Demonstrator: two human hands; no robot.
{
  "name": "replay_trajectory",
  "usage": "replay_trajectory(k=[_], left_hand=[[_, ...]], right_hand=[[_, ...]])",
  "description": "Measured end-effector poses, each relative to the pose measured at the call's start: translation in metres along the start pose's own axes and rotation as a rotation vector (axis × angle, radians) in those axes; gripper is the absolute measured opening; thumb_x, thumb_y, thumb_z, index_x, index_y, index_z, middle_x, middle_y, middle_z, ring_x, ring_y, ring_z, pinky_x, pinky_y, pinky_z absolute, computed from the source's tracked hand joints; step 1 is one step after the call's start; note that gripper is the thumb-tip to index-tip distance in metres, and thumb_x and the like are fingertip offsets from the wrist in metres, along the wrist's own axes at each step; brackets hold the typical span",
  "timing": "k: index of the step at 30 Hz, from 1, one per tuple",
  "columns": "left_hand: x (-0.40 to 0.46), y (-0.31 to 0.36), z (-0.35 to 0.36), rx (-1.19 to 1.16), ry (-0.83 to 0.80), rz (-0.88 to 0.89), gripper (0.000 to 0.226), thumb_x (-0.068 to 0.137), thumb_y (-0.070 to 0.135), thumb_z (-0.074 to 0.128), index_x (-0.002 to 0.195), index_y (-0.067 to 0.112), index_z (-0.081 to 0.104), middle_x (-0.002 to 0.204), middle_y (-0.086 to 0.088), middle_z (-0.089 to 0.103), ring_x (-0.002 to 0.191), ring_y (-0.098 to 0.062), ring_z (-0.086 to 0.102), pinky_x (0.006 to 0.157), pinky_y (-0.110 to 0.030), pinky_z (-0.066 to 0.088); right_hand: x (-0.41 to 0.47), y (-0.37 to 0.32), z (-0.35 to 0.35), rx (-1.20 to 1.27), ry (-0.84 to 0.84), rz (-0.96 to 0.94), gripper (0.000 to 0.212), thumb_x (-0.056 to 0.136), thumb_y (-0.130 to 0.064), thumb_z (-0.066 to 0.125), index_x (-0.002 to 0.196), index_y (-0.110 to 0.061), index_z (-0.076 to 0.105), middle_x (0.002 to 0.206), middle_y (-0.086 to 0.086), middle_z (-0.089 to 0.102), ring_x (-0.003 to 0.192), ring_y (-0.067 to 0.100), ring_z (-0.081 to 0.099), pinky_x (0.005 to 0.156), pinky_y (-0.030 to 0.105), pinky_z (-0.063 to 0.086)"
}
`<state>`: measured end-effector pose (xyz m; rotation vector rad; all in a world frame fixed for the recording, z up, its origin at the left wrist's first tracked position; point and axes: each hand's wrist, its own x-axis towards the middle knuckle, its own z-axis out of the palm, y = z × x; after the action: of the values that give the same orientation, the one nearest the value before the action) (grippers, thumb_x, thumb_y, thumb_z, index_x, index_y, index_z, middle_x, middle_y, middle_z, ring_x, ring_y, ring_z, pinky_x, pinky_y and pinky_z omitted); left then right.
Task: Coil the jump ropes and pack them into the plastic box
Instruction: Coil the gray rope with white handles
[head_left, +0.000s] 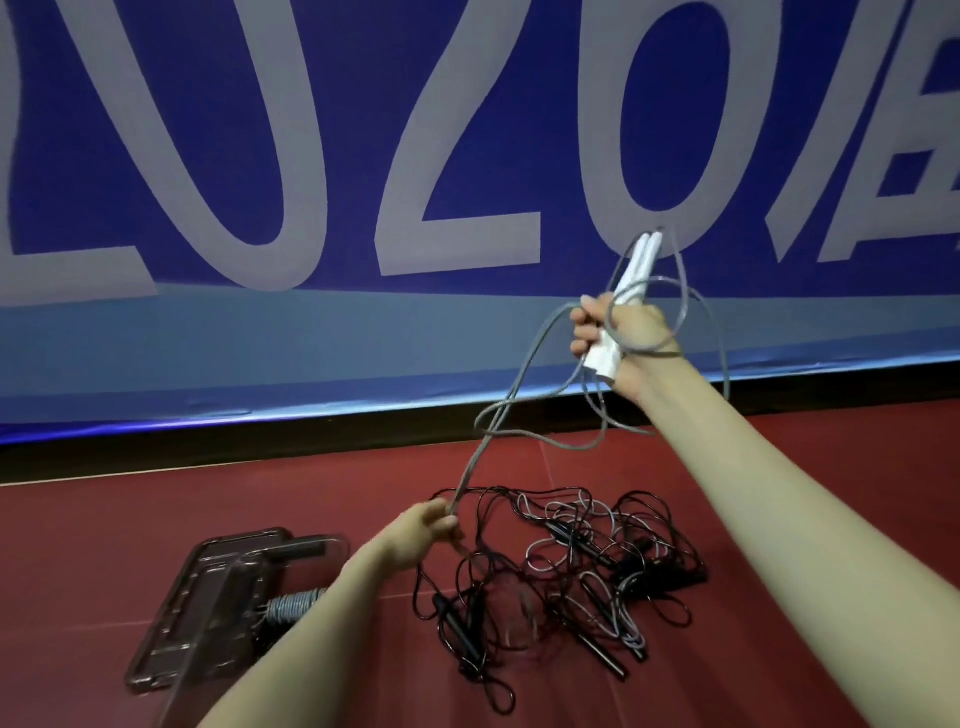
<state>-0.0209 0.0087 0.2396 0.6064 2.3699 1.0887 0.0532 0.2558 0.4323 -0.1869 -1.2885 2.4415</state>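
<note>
Right hand (621, 340), raised high and well apart from the floor: fingers curled round a pair of white handles (626, 306) held together, tips pointing up toward the banner. Grip is closed and firm on both handles. Loops of the grey rope (524, 382) hang around and beside this hand and wrist; one loop crosses the back of the hand.

Left hand (434, 525), lower and nearer the floor: fingers pinched closed round the same grey rope, which runs taut in a straight line between the two hands.

Just below and right of the left hand: tangled pile of jump ropes (571, 566) on the red floor (104, 545), mostly black cords with black handles, a few pale cords mixed in. Individual ropes cannot be separated by eye.

Left of the pile, partly behind the left forearm: clear plastic box (218, 597) lying on the floor. A coiled grey rope bundle (293, 605) shows at it, beside the forearm; cannot tell whether it sits fully inside.

Background: blue banner (467, 130) with large grey lettering, standing at the far edge of the floor.
</note>
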Motion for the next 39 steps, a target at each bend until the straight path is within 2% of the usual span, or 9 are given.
replay_trajectory(k=[2, 4, 7, 10, 16, 26, 30, 33, 39], left_hand=[[0.000, 0.009, -0.011, -0.212, 0.192, -0.024, 0.026, 0.099, 0.006, 0.047, 0.074, 0.012, 0.053, 0.068, -0.001, 0.067, 0.076, -0.025, 0.063, 0.080, -0.044, 0.055], [-0.003, 0.050, -0.037, -0.490, 0.379, 0.026, 0.028, 0.101, 0.007, 0.043, 0.074, 0.009, 0.048, 0.061, -0.006, 0.056, 0.062, -0.022, 0.058, 0.058, -0.029, 0.054], [-0.018, 0.123, -0.073, -0.664, 0.524, 0.261, 0.024, 0.101, 0.012, 0.043, 0.078, 0.012, 0.051, 0.061, -0.003, 0.045, 0.050, -0.013, 0.050, 0.059, -0.028, 0.052], [-0.038, 0.170, -0.091, -0.793, 0.496, 0.437, 0.024, 0.103, 0.023, 0.042, 0.084, 0.015, 0.055, 0.060, 0.004, 0.045, 0.051, -0.008, 0.046, 0.062, -0.024, 0.051], [-0.035, 0.175, -0.080, -0.493, 0.521, 0.394, 0.026, 0.102, 0.022, 0.044, 0.079, 0.016, 0.056, 0.055, 0.007, 0.038, 0.047, -0.008, 0.033, 0.053, -0.024, 0.033], [-0.041, 0.178, -0.077, 0.110, 0.386, 0.380, 0.025, 0.096, 0.032, 0.053, 0.083, 0.020, 0.071, 0.059, 0.004, 0.041, 0.058, -0.015, 0.036, 0.057, -0.028, 0.034], [-0.040, 0.178, -0.070, 0.125, 0.358, 0.385, 0.025, 0.097, 0.032, 0.053, 0.086, 0.018, 0.071, 0.057, 0.010, 0.044, 0.051, -0.005, 0.039, 0.055, -0.023, 0.034], [-0.035, 0.167, -0.067, 0.055, 0.305, 0.399, 0.018, 0.094, 0.031, 0.059, 0.088, 0.015, 0.067, 0.063, 0.012, 0.052, 0.059, -0.003, 0.045, 0.062, -0.023, 0.039], [-0.007, 0.094, -0.026, 0.039, 0.216, 0.296, 0.010, 0.092, 0.016, 0.061, 0.082, 0.017, 0.061, 0.073, 0.002, 0.061, 0.069, -0.011, 0.055, 0.074, -0.030, 0.047]], right_hand=[[0.008, 0.009, -0.012, -0.162, 0.114, 0.080, 0.030, 0.098, 0.004, 0.045, 0.073, -0.013, 0.040, 0.054, 0.006, 0.059, 0.034, 0.009, 0.049, 0.039, 0.017, 0.043], [0.013, 0.017, -0.026, -0.321, 0.153, 0.199, 0.021, 0.099, 0.004, 0.041, 0.082, -0.007, 0.046, 0.048, 0.005, 0.062, 0.036, 0.011, 0.057, 0.039, 0.018, 0.046], [0.018, 0.030, -0.049, -0.485, 0.131, 0.380, 0.022, 0.100, 0.002, 0.038, 0.081, -0.001, 0.049, 0.049, 0.007, 0.064, 0.038, 0.012, 0.060, 0.049, 0.026, 0.049], [0.016, 0.044, -0.059, -0.535, 0.075, 0.448, 0.020, 0.099, 0.002, 0.043, 0.082, 0.001, 0.054, 0.054, 0.008, 0.067, 0.046, 0.014, 0.066, 0.046, 0.023, 0.053], [0.019, 0.051, -0.049, -0.518, -0.002, 0.343, 0.027, 0.098, 0.000, 0.049, 0.075, -0.013, 0.047, 0.064, 0.002, 0.069, 0.054, 0.010, 0.068, 0.057, 0.024, 0.055], [0.000, 0.037, -0.022, -0.567, -0.278, 0.079, 0.053, 0.087, 0.006, 0.061, 0.047, -0.028, 0.070, 0.126, 0.011, 0.060, 0.124, 0.022, 0.053, 0.111, 0.037, 0.035], [0.000, 0.042, -0.015, -0.562, -0.327, 0.046, 0.039, 0.083, 0.009, 0.065, 0.058, -0.013, 0.044, 0.085, 0.020, 0.057, 0.088, 0.025, 0.068, 0.092, 0.035, 0.050], [0.001, 0.038, -0.011, -0.444, -0.275, 0.039, 0.040, 0.088, 0.009, 0.057, 0.065, -0.015, 0.036, 0.059, 0.007, 0.042, 0.046, 0.013, 0.047, 0.058, 0.028, 0.048], [-0.002, 0.015, -0.003, -0.273, -0.283, -0.033, 0.042, 0.092, 0.007, 0.049, 0.067, -0.020, 0.030, 0.053, -0.003, 0.031, 0.040, 0.006, 0.030, 0.040, 0.018, 0.030]])
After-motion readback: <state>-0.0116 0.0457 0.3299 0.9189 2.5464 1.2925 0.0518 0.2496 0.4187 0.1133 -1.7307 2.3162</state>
